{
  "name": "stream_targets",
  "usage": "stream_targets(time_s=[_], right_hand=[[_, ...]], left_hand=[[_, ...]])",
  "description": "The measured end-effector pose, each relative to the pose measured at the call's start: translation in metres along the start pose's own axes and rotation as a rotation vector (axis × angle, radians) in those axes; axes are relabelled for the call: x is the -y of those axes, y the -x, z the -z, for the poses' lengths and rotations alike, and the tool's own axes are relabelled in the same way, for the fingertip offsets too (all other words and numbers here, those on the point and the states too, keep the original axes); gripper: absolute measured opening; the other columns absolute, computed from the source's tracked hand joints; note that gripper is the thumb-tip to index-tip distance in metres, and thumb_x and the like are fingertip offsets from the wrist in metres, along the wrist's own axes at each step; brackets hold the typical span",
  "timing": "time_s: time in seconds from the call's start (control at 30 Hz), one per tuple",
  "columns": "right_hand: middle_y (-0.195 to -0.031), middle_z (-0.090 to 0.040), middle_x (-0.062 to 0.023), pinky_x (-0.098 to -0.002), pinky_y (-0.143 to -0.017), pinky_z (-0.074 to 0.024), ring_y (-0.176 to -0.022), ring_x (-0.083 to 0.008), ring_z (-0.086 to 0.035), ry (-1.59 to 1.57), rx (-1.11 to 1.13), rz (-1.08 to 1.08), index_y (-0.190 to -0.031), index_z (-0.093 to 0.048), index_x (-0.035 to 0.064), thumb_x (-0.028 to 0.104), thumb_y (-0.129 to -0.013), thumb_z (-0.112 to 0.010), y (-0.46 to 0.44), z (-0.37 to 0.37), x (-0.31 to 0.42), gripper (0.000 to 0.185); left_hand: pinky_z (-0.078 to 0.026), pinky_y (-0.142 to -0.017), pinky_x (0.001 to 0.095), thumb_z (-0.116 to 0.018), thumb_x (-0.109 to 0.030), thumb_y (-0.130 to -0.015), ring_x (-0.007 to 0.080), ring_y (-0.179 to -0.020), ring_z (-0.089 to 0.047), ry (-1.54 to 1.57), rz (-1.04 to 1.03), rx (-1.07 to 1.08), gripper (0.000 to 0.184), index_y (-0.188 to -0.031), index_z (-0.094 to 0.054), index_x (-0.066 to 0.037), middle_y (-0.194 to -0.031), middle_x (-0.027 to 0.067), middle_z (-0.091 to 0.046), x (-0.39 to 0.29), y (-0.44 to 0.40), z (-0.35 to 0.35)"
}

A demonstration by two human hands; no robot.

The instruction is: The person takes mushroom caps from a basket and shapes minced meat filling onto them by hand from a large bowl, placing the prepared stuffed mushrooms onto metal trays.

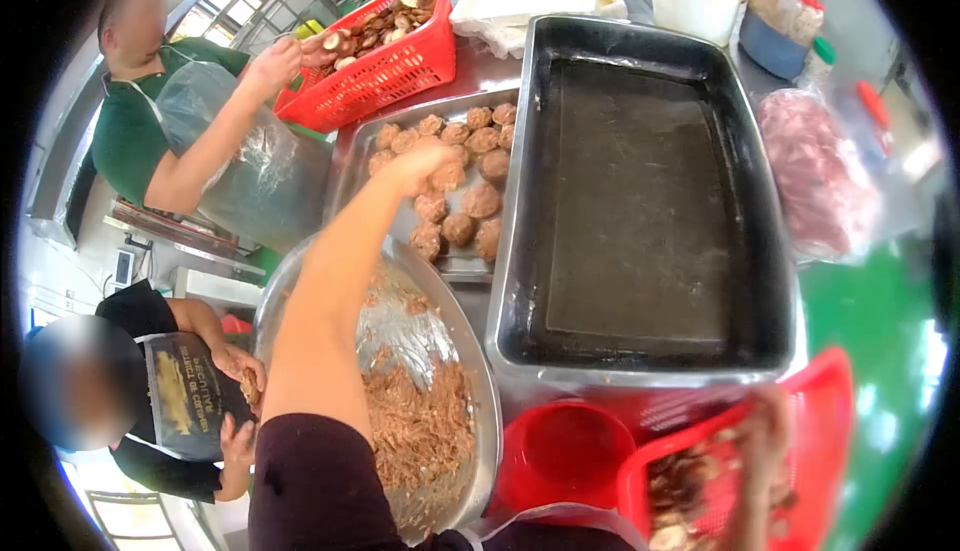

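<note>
- Dark metal makes up the inside of the deep pan [640, 201], which I take as my landmark; it sits in the middle of my head view on the steel bench.
- Left of the pan, just beside it, I see a shallow metal tray [457, 259] carrying rows of round brown meat balls [481, 201].
- My wearer's left hand [425, 164] is over that tray, left of the pan, with its fingers down at one of the balls; I cannot tell whether they close round it.
- The right hand [768, 426], below the pan's lower right corner, is blurred over a red basket [836, 416] of mushroom pieces [680, 486]; I cannot make out how far its fingers are spread or whether they hold a piece.
- Below the pan, left of that basket, I have a red bowl [517, 456].
- Lower left of the pan stands a big steel bowl [486, 431] with minced meat mixture [425, 416] in it, partly behind the left arm.
- Upper left of the pan, a co-worker in green [125, 141] has a hand at a second red basket [390, 83] of mushrooms.
- Far lower left of the pan, another co-worker [140, 301] in a dark top holds a brown lump.
- Right of the pan lies a clear bag of pink meat [815, 171].
</note>
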State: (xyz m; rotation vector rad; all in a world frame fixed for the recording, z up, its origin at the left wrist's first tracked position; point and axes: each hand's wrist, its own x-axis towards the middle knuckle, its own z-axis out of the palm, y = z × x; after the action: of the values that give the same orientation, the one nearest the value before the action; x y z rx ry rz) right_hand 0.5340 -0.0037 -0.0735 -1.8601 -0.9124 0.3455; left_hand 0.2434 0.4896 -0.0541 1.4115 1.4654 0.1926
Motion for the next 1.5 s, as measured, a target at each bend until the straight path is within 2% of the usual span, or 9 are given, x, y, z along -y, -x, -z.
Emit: stream_targets(time_s=[0.23, 0.37, 0.43, 0.63, 0.7, 0.83, 1.07, 1.27, 1.5], right_hand=[[-0.081, -0.059, -0.0122, -0.0293, -0.068, -0.0435, -0.074, -0.0214, -0.056, 0.123, 0.054, 0.07, -0.089, -0.057, -0.0022, -0.004, -0.077, -0.043, -0.016, 0.007, 0.001, 0.018], [-0.082, -0.059, -0.013, -0.0289, -0.067, -0.0445, -0.075, -0.0216, -0.056, 0.131, 0.089, 0.123, -0.09, -0.057, -0.0034, 0.003, -0.085, -0.046, -0.017, 0.014, -0.013, 0.014], [-0.089, -0.061, -0.011, -0.0318, -0.074, -0.0474, -0.083, -0.0217, -0.059, 0.047, 0.074, 0.087, -0.095, -0.06, -0.002, 0.007, -0.088, -0.049, -0.012, 0.015, -0.026, 0.016], [-0.087, -0.059, -0.0091, -0.0296, -0.074, -0.0459, -0.082, -0.0196, -0.056, 0.08, 0.08, 0.039, -0.09, -0.06, -0.0004, 0.01, -0.09, -0.048, -0.022, 0.001, -0.013, 0.017], [-0.086, -0.059, -0.0092, -0.0297, -0.073, -0.0462, -0.08, -0.0195, -0.056, 0.126, 0.102, 0.075, -0.089, -0.061, -0.0005, 0.008, -0.09, -0.047, -0.025, -0.001, -0.012, 0.016], [-0.084, -0.06, -0.0099, -0.0302, -0.072, -0.0469, -0.08, -0.02, -0.057, 0.11, 0.082, 0.064, -0.086, -0.061, -0.0016, 0.005, -0.088, -0.049, -0.029, -0.007, 0.0, 0.015], [-0.081, -0.059, -0.0138, -0.0329, -0.071, -0.046, -0.075, -0.025, -0.058, 0.257, 0.08, 0.221, -0.09, -0.057, -0.0014, 0.003, -0.081, -0.048, -0.034, -0.001, 0.011, 0.014], [-0.08, -0.059, -0.0123, -0.0314, -0.065, -0.0439, -0.069, -0.0228, -0.056, 0.236, 0.009, 0.225, -0.089, -0.058, 0.0001, 0.013, -0.083, -0.049, -0.028, 0.005, 0.021, 0.017], [-0.074, -0.058, -0.0095, -0.0283, -0.056, -0.0424, -0.062, -0.018, -0.054, 0.093, 0.061, 0.196, -0.085, -0.059, 0.0007, 0.005, -0.081, -0.051, -0.008, 0.01, 0.077, 0.01]], left_hand=[[-0.048, -0.069, 0.0417, -0.056, -0.025, -0.083, 0.0183, -0.08, -0.055, -0.322, 0.16, 0.03, 0.017, -0.094, -0.057, -0.013, -0.091, 0.0031, -0.056, 0.021, -0.064, 0.008], [-0.047, -0.063, 0.0384, -0.056, -0.03, -0.085, 0.0172, -0.078, -0.056, -0.879, -0.247, 0.272, 0.022, -0.092, -0.061, -0.01, -0.085, 0.0044, -0.061, 0.071, -0.122, 0.023], [-0.047, -0.06, 0.0363, -0.056, -0.032, -0.086, 0.0164, -0.075, -0.056, -0.625, 0.115, 0.128, 0.026, -0.091, -0.063, -0.008, -0.082, 0.0048, -0.062, 0.05, -0.093, 0.0], [-0.047, -0.06, 0.0363, -0.054, -0.038, -0.087, 0.0191, -0.074, -0.059, -0.554, 0.08, 0.063, 0.037, -0.095, -0.063, -0.003, -0.084, 0.0086, -0.064, 0.054, -0.087, -0.004], [-0.047, -0.062, 0.0363, -0.053, -0.034, -0.088, 0.0217, -0.075, -0.059, -1.075, -0.251, 0.162, 0.037, -0.099, -0.061, 0.0, -0.085, 0.0123, -0.064, 0.082, -0.121, 0.011], [-0.047, -0.064, 0.0366, -0.051, -0.024, -0.087, 0.0265, -0.074, -0.06, -1.083, -0.078, 0.025, 0.03, -0.106, -0.058, -0.002, -0.085, 0.0164, -0.064, 0.057, -0.1, -0.008], [-0.049, -0.072, 0.038, -0.057, -0.033, -0.079, 0.029, -0.087, -0.062, -1.971, -0.422, 0.219, 0.028, -0.099, -0.067, -0.017, -0.099, 0.0113, -0.064, 0.063, -0.122, 0.001], [-0.043, -0.082, 0.0411, -0.056, -0.036, -0.077, 0.0321, -0.095, -0.058, -1.327, -0.267, -0.14, 0.033, -0.099, -0.064, -0.012, -0.104, 0.0133, -0.061, 0.01, -0.031, -0.006], [-0.043, -0.09, 0.0371, -0.057, -0.013, -0.081, 0.0315, -0.109, -0.052, -0.451, -0.842, -0.325, 0.036, -0.115, -0.052, -0.003, -0.12, 0.0186, -0.051, 0.022, 0.136, -0.025]])
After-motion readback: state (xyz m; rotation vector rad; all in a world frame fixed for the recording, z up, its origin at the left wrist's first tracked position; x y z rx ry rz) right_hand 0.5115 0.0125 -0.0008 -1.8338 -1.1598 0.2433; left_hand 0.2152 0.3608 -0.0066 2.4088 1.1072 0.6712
